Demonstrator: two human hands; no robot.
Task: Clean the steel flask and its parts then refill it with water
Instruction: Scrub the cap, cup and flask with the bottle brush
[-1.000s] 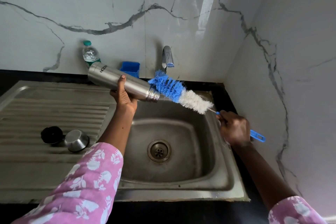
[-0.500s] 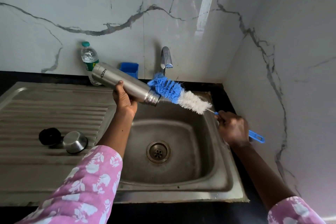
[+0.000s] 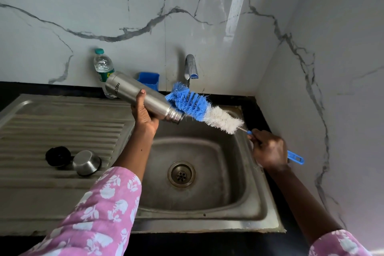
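Note:
My left hand (image 3: 144, 113) grips the steel flask (image 3: 133, 93) around its middle, holding it tilted over the sink (image 3: 255, 203) with its open threaded mouth pointing down to the right. My right hand (image 3: 269, 148) holds the blue handle of a bottle brush (image 3: 204, 109) with blue and white bristles. The brush lies outside the flask, its blue tip just behind and beside the mouth. On the draining board (image 3: 41, 122) to the left sit the black stopper (image 3: 58, 156) and the steel cap cup (image 3: 87, 162), side by side.
A steel tap (image 3: 190, 66) rises behind the sink at the marble wall. A plastic water bottle (image 3: 102, 67) and a blue container (image 3: 148, 80) stand on the black counter at the back. The drain (image 3: 181, 174) is in the basin's middle. A wall closes the right side.
The flask has tipped a little steeper, its base rising and its mouth dropping toward the basin. The brush stays outside the mouth, barely shifted.

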